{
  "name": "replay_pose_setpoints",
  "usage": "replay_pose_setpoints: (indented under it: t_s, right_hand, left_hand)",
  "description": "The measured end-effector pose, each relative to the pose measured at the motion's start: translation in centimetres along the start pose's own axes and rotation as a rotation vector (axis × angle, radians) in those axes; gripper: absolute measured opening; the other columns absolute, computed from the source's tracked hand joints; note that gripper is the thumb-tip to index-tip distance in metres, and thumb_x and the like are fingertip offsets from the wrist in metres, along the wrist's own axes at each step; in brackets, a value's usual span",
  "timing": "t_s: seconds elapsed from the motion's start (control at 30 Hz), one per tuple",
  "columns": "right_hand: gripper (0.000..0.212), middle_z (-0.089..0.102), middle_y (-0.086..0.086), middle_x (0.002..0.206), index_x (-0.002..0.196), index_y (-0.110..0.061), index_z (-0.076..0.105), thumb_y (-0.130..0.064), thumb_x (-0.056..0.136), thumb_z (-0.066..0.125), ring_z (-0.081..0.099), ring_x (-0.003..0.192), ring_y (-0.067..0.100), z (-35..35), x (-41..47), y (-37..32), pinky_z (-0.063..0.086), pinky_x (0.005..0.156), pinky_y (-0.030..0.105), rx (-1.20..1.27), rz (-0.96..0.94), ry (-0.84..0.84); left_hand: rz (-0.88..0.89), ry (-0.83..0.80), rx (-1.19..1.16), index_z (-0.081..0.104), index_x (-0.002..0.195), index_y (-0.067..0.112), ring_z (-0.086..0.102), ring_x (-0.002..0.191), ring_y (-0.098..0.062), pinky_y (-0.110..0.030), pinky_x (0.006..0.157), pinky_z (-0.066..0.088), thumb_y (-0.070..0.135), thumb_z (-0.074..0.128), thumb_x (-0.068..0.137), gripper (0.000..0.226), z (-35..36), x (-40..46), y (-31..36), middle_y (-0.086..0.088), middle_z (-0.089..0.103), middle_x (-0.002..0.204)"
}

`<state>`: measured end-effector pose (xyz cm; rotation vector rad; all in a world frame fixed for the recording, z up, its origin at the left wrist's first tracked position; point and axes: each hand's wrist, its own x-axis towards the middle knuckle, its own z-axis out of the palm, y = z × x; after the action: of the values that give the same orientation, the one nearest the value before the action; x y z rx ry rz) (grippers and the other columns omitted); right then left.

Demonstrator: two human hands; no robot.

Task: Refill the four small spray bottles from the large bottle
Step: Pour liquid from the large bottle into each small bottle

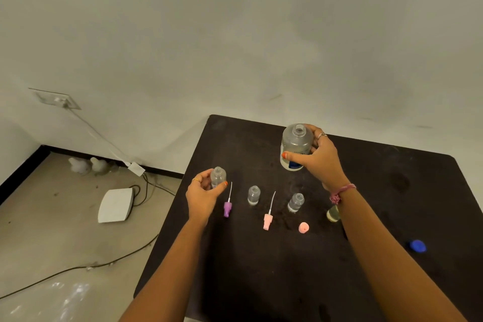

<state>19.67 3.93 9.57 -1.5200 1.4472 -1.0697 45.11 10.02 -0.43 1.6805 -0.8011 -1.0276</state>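
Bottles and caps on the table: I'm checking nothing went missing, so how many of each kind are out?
Large bottle: 1
Small bottles: 4
Spray tops, purple, pink, pink: 3
Blue cap: 1
Total: 9

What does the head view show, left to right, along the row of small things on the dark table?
Small bottle in left hand → purple sprayer → second small bottle → pink sprayer → third small bottle → pink cap → fourth small bottle → blue cap.

Head-worn view, steeply down over table point(261, 269)
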Motion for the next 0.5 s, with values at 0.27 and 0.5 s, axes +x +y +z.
replay_pose_setpoints:
  t_s: [0.27, 0.5]
  right_hand:
    - [0.073, 0.055, -0.006, 0.122, 0.129, -0.020, 0.048, -0.021, 0.066, 0.085, 0.054, 0.110, 0.010, 0.4, -0.1, 2.0, 0.045, 0.088, 0.013, -0.078, 0.004, 0.057]
    - [0.071, 0.055, -0.004, 0.122, 0.128, -0.020, 0.047, -0.020, 0.068, 0.084, 0.053, 0.113, 0.012, 0.1, -0.7, 3.5, 0.045, 0.091, 0.017, -0.103, 0.018, 0.065]
  left_hand:
    - [-0.127, 0.014, 0.064, 0.058, 0.118, 0.013, 0.062, 0.109, -0.020, -0.036, 0.096, 0.050, 0.001, 0.076, 0.076, 0.048, 0.2, 1.2, -2.5, -0.007, 0.065, 0.118]
    - [-0.159, 0.001, 0.100, 0.058, 0.118, 0.013, 0.061, 0.109, -0.019, -0.038, 0.098, 0.049, 0.002, 0.075, 0.077, 0.046, 0.3, 1.9, -3.3, -0.007, 0.064, 0.120]
